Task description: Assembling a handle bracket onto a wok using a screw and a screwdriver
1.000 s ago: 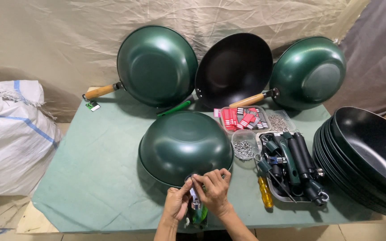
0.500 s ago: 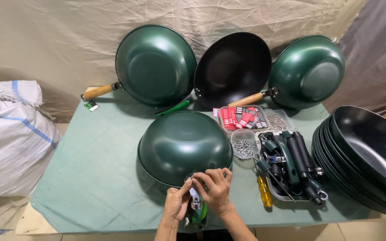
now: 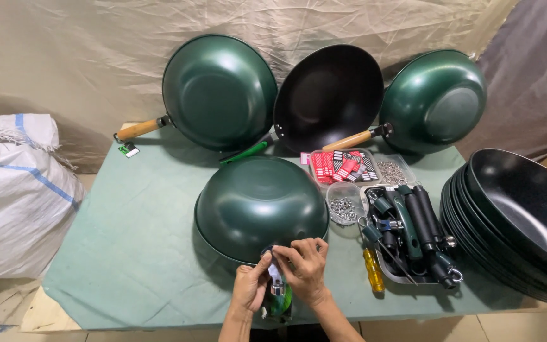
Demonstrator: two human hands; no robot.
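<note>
We see lots of bare desk (image 3: 140, 253) on the left. On the right, a tray of handles (image 3: 413, 234), a yellow screwdriver (image 3: 373, 270) and stacked black woks (image 3: 520, 221) block our way. The upside-down green wok (image 3: 261, 206) sits in front.

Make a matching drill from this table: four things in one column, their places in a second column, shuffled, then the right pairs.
Things:
1. upturned green wok
2. stack of black woks
3. white sack
4. yellow-handled screwdriver

Places:
A. off the table's left side
B. just beyond both hands
C. at the table's right edge
D. front of the table, left of the tray of handles

Pairs: 1-B, 2-C, 3-A, 4-D
</note>
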